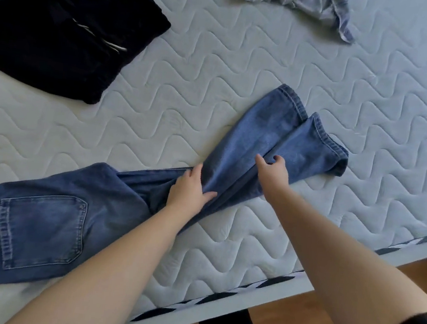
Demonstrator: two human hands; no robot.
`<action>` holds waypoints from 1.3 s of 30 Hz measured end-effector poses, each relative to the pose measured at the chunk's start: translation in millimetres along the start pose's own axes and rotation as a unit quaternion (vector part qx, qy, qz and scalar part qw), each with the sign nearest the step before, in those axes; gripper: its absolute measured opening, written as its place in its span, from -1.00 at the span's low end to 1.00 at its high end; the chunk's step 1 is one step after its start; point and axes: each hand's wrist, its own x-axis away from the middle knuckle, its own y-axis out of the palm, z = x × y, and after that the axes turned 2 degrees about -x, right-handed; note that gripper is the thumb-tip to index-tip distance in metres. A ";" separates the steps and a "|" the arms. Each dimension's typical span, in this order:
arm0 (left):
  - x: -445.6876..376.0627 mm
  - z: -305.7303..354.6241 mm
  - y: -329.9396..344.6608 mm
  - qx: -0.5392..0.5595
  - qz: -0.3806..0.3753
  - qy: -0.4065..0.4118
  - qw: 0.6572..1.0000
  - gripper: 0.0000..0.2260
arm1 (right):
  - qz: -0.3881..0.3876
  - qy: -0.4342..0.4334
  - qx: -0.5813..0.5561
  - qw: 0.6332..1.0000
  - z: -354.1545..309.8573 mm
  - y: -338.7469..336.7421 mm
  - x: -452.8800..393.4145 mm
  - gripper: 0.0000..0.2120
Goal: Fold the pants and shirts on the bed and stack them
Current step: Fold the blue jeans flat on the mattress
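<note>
**Blue jeans being smoothed on the bed**

White quilted mattress (192, 59) with wavy stitching fills most of the view, and a brown wood floor shows past its near edge.

Long blue denim jeans (71, 214) lie along the near edge of the bed, waist and back pocket toward the near left, leg ends toward the middle. They are not yet folded up small. Denim looks thick and a bit heavy. It bends but holds a crease, and it should not slip much on the quilted top. A good place to take hold, I think, is the hems or the waistband, where the cloth is double.

Left hand (190, 186) lies on the legs with fingers straight, pressing the cloth flat. Right hand (273, 169) has its thumb and curled fingers pinching the seam between the two legs.

Folded black fuzzy clothes (62, 27) sit near the far left corner. A crumpled pale grey shirt (302, 0) lies at the far edge. It has dark print, too cut off to read. I see no brand on the jeans.
</note>
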 end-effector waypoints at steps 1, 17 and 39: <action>-5.3 0.6 -2.5 0.020 -0.026 -0.011 0.999 -0.34 | 0.000 0.015 -0.005 1.000 -2.7 0.3 -5.3 -0.45; -71.8 -17.6 -155.1 0.214 0.233 -0.047 0.947 -0.76 | -0.013 0.052 -0.102 0.993 1.5 -22.3 -12.8 -0.79; -34.4 54.8 10.4 -0.160 -0.027 0.194 0.968 -0.52 | 0.080 0.134 -0.365 0.918 70.2 -97.4 15.0 -0.83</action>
